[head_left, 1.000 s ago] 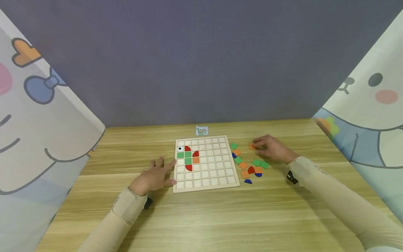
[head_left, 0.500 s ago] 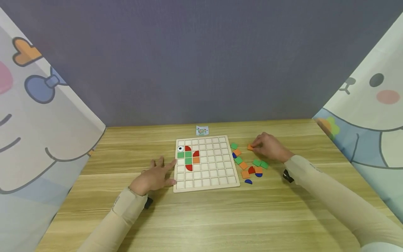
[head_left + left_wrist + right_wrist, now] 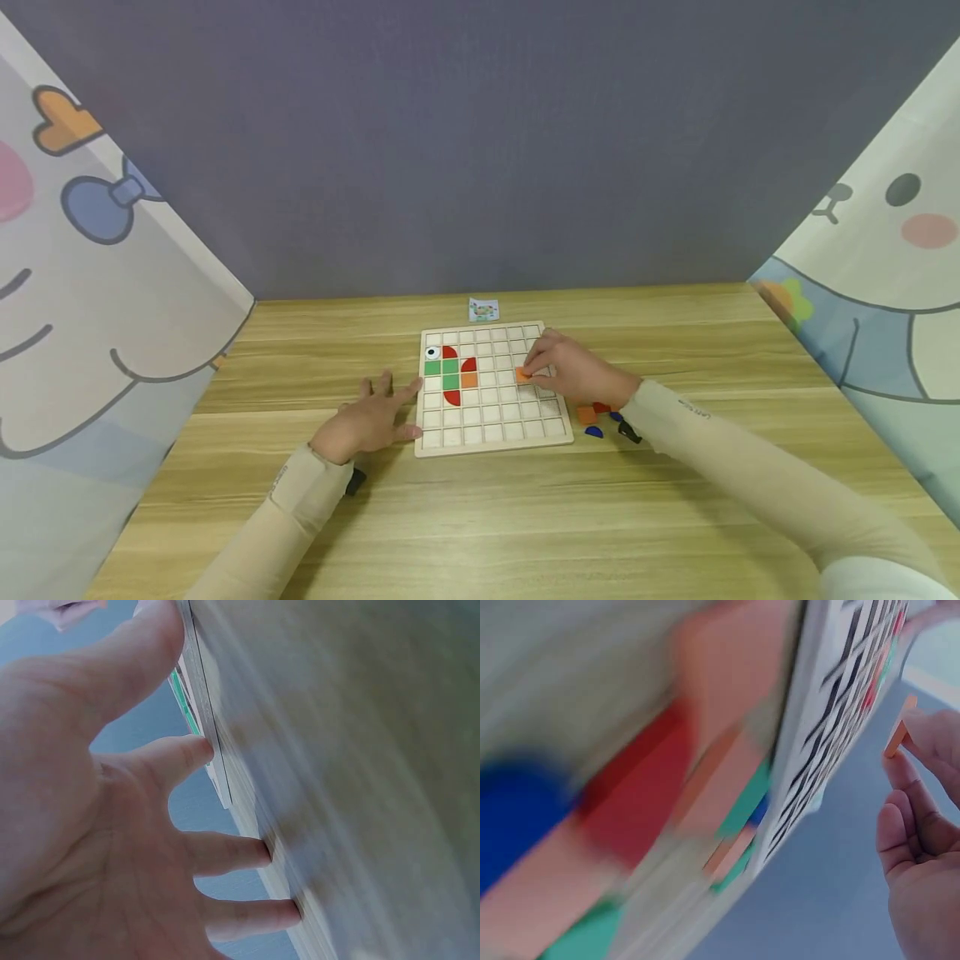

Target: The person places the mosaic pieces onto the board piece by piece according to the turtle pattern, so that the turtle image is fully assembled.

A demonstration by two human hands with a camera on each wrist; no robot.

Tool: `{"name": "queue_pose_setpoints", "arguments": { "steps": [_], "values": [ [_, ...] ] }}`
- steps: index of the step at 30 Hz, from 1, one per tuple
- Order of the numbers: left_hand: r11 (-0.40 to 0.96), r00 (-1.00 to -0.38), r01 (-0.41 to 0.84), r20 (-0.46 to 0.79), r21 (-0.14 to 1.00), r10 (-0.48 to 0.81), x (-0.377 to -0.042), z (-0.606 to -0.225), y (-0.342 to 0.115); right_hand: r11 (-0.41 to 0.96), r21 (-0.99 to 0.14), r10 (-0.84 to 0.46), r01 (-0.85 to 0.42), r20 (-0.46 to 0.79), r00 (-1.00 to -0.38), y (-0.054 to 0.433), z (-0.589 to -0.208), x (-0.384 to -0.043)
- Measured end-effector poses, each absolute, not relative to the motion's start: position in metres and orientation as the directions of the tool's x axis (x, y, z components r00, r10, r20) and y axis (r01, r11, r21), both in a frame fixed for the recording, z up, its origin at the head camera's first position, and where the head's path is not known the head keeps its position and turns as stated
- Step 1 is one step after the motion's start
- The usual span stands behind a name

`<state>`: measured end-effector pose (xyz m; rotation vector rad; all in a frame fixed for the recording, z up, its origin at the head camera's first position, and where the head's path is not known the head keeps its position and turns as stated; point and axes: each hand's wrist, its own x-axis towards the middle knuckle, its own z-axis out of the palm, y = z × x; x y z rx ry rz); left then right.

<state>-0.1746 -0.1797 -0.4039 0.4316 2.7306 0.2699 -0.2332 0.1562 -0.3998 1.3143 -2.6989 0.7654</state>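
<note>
Above the right part of a wooden grid board (image 3: 492, 451), my right hand (image 3: 573, 372) pinches an orange square tile (image 3: 522, 376) between thumb and fingertips. The right wrist view shows that tile (image 3: 901, 726) edge-on, lifted off the board. My left hand (image 3: 367, 425) lies spread at the board's left edge, its thumb and index finger touching the rim, other fingertips on the table (image 3: 360, 825). Set in the board's left cells are a round eye tile (image 3: 432, 352), green squares (image 3: 450, 382), an orange square (image 3: 468, 380) and red quarter-round tiles (image 3: 452, 397).
Loose tiles lie right of the board, partly hidden by my right arm: an orange square (image 3: 587, 415), a blue half-round (image 3: 594, 432), and a red one (image 3: 641, 787). A small picture card (image 3: 483, 310) lies behind the board. A grey wall (image 3: 480, 150) closes the back.
My right hand has picked up the orange tile from the table on the right and carried it left over the board. My left hand has stayed in place.
</note>
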Motion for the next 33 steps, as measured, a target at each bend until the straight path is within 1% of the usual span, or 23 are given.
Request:
{"name": "queue_pose_setpoints", "arguments": {
  "steps": [5,8,12,18,25,30,33],
  "values": [
    [0.935,-0.889,0.267,-0.316,0.232,0.332,-0.175,-0.405,-0.18,0.47,-0.393,-0.79,-0.791,0.213,-0.575,0.123,-0.403,-0.226],
    [0.936,-0.889,0.269,-0.315,0.227,0.332,-0.175,-0.405,-0.18,0.453,-0.401,-0.81,-0.796,0.188,-0.555,0.105,-0.405,-0.226],
    [0.938,-0.89,0.265,-0.317,0.222,0.327,-0.175,-0.406,-0.18,0.465,-0.405,-0.816,-0.787,0.149,-0.559,0.087,-0.408,-0.229],
    [0.942,-0.893,0.246,-0.324,0.229,0.312,-0.175,-0.403,-0.179,0.506,-0.391,-0.806,-0.769,0.103,-0.583,0.073,-0.411,-0.23],
    [0.942,-0.893,0.243,-0.326,0.232,0.311,-0.174,-0.402,-0.178,0.506,-0.413,-0.803,-0.757,0.093,-0.588,0.073,-0.409,-0.227],
    [0.939,-0.892,0.248,-0.321,0.237,0.317,-0.173,-0.4,-0.178,0.493,-0.364,-0.815,-0.791,0.126,-0.566,0.074,-0.407,-0.235],
    [0.938,-0.892,0.249,-0.319,0.241,0.319,-0.173,-0.399,-0.178,0.514,-0.366,-0.792,-0.776,0.146,-0.593,0.075,-0.405,-0.243]
  ]
}}
